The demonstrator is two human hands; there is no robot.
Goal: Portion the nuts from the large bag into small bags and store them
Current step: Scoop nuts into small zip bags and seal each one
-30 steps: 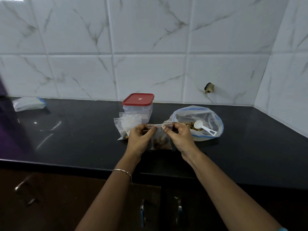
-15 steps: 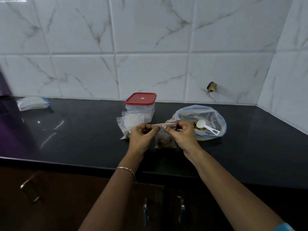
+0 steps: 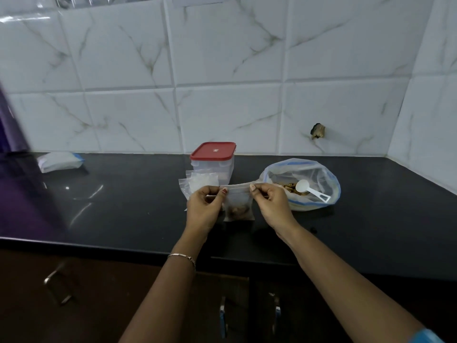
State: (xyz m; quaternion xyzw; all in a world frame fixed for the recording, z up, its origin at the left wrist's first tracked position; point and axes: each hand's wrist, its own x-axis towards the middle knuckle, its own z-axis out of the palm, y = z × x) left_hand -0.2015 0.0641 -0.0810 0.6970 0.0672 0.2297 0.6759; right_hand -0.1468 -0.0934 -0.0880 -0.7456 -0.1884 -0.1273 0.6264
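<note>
A small clear bag [image 3: 238, 206] with nuts at its bottom stands on the black counter [image 3: 123, 206]. My left hand [image 3: 204, 209] pinches the left end of its top strip, and my right hand [image 3: 270, 206] pinches the right end. The large bag [image 3: 319, 174] lies open to the right, with nuts and a white scoop [image 3: 310, 190] inside. A stack of small clear bags [image 3: 197, 183], apparently unfilled, lies just behind my left hand. A clear container with a red lid [image 3: 213, 154] stands behind that stack.
A folded white plastic packet [image 3: 59, 161] lies at the far left of the counter. Tiled walls close the back and right side. Dark cabinet doors with handles [image 3: 58, 288] sit below the counter's front edge.
Both hands keep hold of the small bag's top. The fingers have moved slightly apart along the strip. The camera has shifted a little.
</note>
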